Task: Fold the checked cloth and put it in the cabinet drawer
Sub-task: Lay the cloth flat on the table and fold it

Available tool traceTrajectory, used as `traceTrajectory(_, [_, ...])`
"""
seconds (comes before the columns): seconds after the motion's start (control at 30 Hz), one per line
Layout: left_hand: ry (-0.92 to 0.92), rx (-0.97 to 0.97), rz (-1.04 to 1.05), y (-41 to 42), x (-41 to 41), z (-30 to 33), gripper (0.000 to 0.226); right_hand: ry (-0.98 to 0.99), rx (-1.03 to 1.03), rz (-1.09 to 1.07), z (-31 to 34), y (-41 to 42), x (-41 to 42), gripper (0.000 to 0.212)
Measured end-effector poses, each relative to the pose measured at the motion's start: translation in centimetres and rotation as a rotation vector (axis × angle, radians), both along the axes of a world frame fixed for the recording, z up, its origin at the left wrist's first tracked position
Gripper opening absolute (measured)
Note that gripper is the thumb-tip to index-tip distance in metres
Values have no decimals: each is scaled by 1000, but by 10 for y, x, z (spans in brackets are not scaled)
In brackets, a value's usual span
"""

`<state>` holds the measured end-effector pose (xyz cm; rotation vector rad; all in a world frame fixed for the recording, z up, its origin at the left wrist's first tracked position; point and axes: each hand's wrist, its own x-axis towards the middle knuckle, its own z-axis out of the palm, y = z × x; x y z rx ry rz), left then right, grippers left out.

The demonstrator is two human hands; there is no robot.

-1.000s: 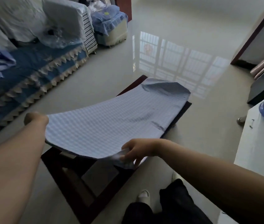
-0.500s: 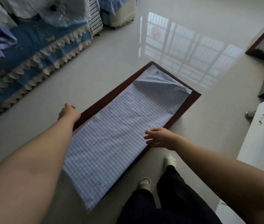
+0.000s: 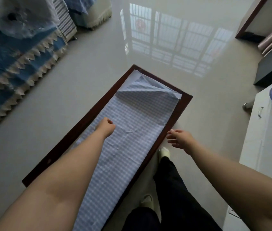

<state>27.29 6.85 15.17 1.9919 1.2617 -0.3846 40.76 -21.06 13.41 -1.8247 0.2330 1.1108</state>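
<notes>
Flat, checked cloth [image 3: 132, 134] shows no legible writing.

no readable text, labels, brands, numbers or signs

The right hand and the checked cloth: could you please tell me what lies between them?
In the head view, only the dark wooden table edge separates the right hand from the checked cloth; the hand hovers just off that edge, fingers spread.
</notes>
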Motion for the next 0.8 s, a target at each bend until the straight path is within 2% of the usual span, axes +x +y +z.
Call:
traceTrajectory(0.33, [17,9,-110,2,191,-90,25,-218,-134,-181,-94,39,199,25])
traceTrajectory(0.43, [6,-90,11,-2,232,-111,26,-329,-216,-238,-118,45,239,33])
traceTrajectory(0.57, [71,-189,167,-7,275,-144,37,-297,-263,-233,-151,56,286,35])
traceTrajectory(0.7, [137,-67,56,-12,301,-168,38,-249,-292,-161,-178,65,322,24])
traceTrajectory(0.8, [67,98,-193,-14,322,-179,42,-299,-357,52,-194,72,347,23])
